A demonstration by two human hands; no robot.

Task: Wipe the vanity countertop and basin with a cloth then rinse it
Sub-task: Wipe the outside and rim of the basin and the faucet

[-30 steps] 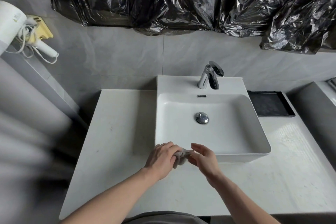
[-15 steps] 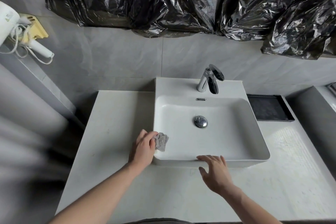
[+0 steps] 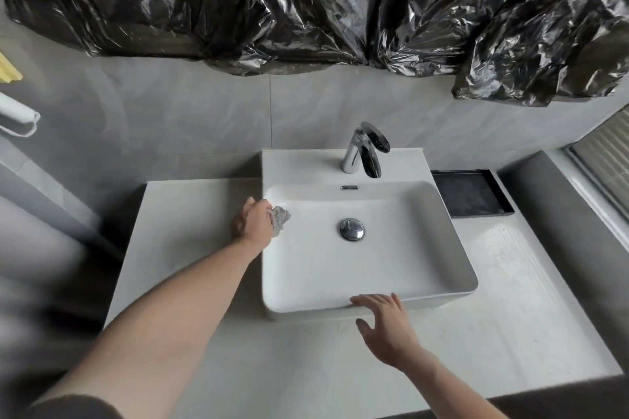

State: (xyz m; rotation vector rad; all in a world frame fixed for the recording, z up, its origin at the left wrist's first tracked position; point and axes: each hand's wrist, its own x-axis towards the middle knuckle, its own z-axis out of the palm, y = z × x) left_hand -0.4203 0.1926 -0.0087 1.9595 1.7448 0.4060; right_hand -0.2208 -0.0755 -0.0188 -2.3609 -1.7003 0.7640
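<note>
at basin (image 3: 442, 269) left rim | left hand (image 3: 253, 226) grips cloth (image 3: 280, 218) | right hand (image 3: 386, 330) spread

Bathroom: white basin (image 3: 442, 269), chrome faucet (image 3: 364, 153), vanity countertop (image 3: 190, 214), tiled wall (image 3: 170, 112).

A second ago both hands met at the near rim of the basin (image 3: 442, 241), sharing the bunched grey cloth (image 3: 281, 218). Now the left hand (image 3: 253, 224) alone grips the cloth and has travelled along the basin's left rim toward its back corner. The right hand (image 3: 388, 330) has let go and rests with straight fingers on the front rim.
</note>
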